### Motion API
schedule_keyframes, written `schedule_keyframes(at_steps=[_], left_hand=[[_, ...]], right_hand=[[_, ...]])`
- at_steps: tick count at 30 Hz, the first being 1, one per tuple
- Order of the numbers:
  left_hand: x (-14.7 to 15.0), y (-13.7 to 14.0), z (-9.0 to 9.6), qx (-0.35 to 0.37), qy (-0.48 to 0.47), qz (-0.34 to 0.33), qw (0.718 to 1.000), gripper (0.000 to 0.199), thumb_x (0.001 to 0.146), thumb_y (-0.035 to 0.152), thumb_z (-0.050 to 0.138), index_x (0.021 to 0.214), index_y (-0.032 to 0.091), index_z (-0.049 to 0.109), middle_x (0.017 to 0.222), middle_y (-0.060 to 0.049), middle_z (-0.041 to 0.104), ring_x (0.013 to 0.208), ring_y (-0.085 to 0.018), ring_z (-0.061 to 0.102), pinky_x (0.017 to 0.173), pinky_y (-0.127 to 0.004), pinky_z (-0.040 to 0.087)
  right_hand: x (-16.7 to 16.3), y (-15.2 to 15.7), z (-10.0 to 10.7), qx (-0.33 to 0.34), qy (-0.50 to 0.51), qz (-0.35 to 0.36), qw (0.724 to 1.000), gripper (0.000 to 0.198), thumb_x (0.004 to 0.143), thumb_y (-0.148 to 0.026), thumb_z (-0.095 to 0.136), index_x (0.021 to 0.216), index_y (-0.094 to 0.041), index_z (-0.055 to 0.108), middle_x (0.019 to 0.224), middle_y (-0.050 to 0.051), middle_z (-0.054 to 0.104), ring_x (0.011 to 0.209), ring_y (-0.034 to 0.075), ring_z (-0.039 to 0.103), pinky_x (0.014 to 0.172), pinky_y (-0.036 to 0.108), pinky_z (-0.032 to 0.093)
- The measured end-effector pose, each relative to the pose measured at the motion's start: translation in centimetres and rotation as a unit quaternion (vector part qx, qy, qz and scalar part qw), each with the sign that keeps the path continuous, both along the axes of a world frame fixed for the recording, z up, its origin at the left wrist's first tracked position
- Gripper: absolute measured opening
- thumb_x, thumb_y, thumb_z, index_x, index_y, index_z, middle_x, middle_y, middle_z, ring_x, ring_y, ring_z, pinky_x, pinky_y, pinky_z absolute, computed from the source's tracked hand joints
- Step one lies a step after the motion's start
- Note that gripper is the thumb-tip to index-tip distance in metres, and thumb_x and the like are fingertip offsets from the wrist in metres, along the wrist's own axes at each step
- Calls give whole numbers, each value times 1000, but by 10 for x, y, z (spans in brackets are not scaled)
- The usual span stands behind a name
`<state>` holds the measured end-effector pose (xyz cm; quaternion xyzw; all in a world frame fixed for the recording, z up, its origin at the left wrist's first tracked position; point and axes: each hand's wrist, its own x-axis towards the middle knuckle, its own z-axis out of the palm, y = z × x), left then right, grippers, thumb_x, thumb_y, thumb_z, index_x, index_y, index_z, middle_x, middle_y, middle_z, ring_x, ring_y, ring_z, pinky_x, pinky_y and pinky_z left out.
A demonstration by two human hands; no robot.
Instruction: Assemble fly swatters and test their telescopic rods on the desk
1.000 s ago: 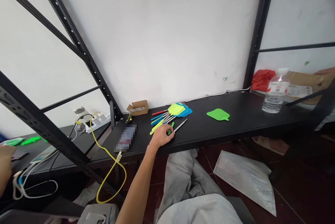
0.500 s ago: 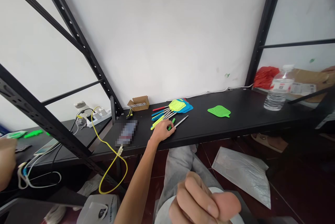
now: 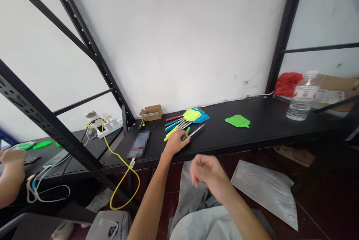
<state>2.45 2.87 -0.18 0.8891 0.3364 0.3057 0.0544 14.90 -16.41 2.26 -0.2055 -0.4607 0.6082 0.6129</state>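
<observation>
My left hand [image 3: 176, 142] rests at the front of the black table, its thumb and fingers closed at the near end of a thin silver rod [image 3: 197, 130]. Against the fingers is a short green handle [image 3: 186, 133]; whether it joins the rod cannot be seen. Beyond this hand lies a pile of fly swatters with yellow heads [image 3: 192, 114] and blue heads [image 3: 202, 117], their red, blue and yellow handles pointing left. To the right lies a loose green swatter head [image 3: 237, 121]. My right hand [image 3: 208, 169] hovers over my lap, fingers curled, with nothing visible in it.
On the black table [image 3: 215, 139] are a small cardboard box [image 3: 151, 113], a blurred phone [image 3: 139, 144] on a yellow cable [image 3: 114, 196], and a water bottle [image 3: 303, 97]. Black rack posts [image 3: 92, 51] frame it. Another person's arm [image 3: 12, 176] shows at left.
My right hand has moved forward, away from the camera, toward the table edge. My left hand stays by the rod and green handle. The view has shifted slightly.
</observation>
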Motion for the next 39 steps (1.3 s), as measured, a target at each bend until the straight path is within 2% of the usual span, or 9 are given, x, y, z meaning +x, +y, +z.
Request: schedule_keyframes(at_steps=[2, 5, 7, 10, 13, 18, 24, 29, 39], left_hand=[[-1, -2, 1, 6, -14, 2, 1000, 17, 85, 32, 56, 75, 19, 61, 78, -2, 57, 73, -15, 52, 67, -27, 40], [-1, -3, 1, 17, -33, 3, 999, 18, 87, 32, 55, 77, 19, 61, 79, -2, 57, 76, -15, 53, 69, -27, 41], [-2, -4, 2, 23, -41, 4, 999, 19, 88, 33, 54, 78, 19, 61, 80, -3, 57, 77, -15, 53, 70, -27, 41], [-2, -6, 2, 29, -48, -2, 998, 20, 89, 35, 53, 80, 19, 62, 81, -3, 57, 78, -15, 54, 70, -27, 42], [-2, -7, 2, 29, -46, -9, 998, 20, 89, 34, 54, 80, 19, 62, 81, -3, 58, 77, -15, 54, 70, -26, 43], [-3, -4, 1, 17, -44, -17, 999, 21, 84, 40, 62, 83, 19, 62, 83, -2, 58, 77, -15, 54, 70, -26, 44], [-4, 1, -3, 5, -49, -17, 999, 10, 86, 22, 54, 81, 19, 62, 83, -3, 60, 76, -15, 55, 69, -27, 44], [-5, 4, -3, 17, -47, -27, 998, 12, 85, 13, 52, 81, 20, 62, 86, -3, 62, 81, -16, 57, 72, -27, 44], [-6, 6, -5, 25, -42, -28, 998, 13, 85, 12, 53, 83, 20, 63, 89, -4, 62, 87, -17, 58, 76, -28, 45]], right_hand=[[22, 40, -13, -33, -113, -145, 982, 31, 75, -45, 75, 72, -15, 66, 62, 2, 62, 53, 9, 53, 46, 19, 41], [49, 98, -25, -73, -165, -232, 956, 34, 76, -48, 71, 81, -14, 69, 65, 5, 65, 53, 12, 57, 43, 19, 46], [59, 125, -27, -105, -189, -226, 950, 35, 73, -47, 74, 80, -13, 70, 65, 7, 67, 47, 12, 56, 39, 20, 46], [62, 148, -28, -148, -177, -207, 951, 33, 71, -44, 76, 73, -13, 68, 64, 9, 68, 42, 10, 54, 36, 18, 44], [61, 160, -31, -157, -150, -217, 952, 30, 70, -40, 78, 67, -13, 64, 64, 8, 67, 41, 8, 53, 36, 16, 43], [71, 172, -43, -104, -38, -250, 962, 31, 66, -39, 79, 65, -15, 60, 60, 3, 62, 49, 11, 57, 46, 20, 50], [89, 178, -50, -100, 124, -384, 909, 29, 69, -43, 71, 71, -20, 53, 56, -4, 53, 51, 11, 57, 48, 21, 49], [88, 178, -51, -95, 128, -395, 905, 28, 71, -44, 68, 75, -21, 52, 58, -5, 52, 50, 10, 56, 48, 20, 48], [86, 181, -55, -78, 58, -409, 907, 30, 76, -48, 64, 75, -21, 51, 56, -7, 48, 49, 10, 56, 46, 21, 48]])
